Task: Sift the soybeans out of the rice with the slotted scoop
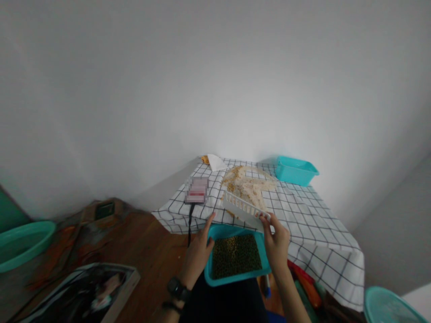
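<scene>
A white slotted plastic basket (244, 210), seen side-on and tilted, is pinched at its right end by my right hand (276, 240). Its slotted side hangs over the table's front edge, just above a teal tub (215, 282). Small dark green beans (237, 258), with yellowish ones among them, cover the tub's bottom; the tub rests on or just over my lap. My left hand (199, 251) is at the tub's left rim, index finger stretched out and thumb apart. Behind the basket, yellowish grains (240, 184) lie spread on the checked cloth.
The checked tablecloth (303, 208) hangs over the table's edge. A second teal tub (296, 170) stands at the back right, against the wall. A white paper or cloth (216, 162) lies at the back left. Round green basins (27, 244) stand low at both sides.
</scene>
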The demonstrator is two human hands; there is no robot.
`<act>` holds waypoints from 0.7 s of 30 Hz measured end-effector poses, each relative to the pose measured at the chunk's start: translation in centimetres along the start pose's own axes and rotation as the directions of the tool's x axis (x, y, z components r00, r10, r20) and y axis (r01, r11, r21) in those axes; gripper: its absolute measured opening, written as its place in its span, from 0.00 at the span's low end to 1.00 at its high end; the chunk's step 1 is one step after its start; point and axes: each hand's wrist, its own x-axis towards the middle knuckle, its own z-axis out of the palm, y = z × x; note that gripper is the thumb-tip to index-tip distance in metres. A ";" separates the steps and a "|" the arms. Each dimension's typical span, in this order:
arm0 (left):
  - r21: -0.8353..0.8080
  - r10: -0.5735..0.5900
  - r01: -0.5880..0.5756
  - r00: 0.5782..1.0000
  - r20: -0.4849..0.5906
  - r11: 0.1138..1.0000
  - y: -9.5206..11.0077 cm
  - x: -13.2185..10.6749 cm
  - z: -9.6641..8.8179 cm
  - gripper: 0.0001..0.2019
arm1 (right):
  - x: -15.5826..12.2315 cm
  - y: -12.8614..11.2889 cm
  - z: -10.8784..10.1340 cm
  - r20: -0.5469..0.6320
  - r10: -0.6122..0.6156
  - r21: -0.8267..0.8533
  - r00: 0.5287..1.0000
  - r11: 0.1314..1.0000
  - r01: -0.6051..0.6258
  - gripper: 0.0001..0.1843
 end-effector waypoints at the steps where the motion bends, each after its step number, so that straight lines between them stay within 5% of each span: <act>1: -0.001 -0.001 0.001 1.000 0.005 1.000 0.1 0.0 0.0 0.35 | 0.0 -0.1 0.0 0.004 0.000 0.002 1.000 1.000 0.000 0.15; 21: -0.028 0.004 -0.004 1.000 0.009 1.000 0.2 0.0 -0.1 0.35 | -0.4 -0.2 -0.3 0.029 0.020 0.059 0.999 0.998 -0.022 0.15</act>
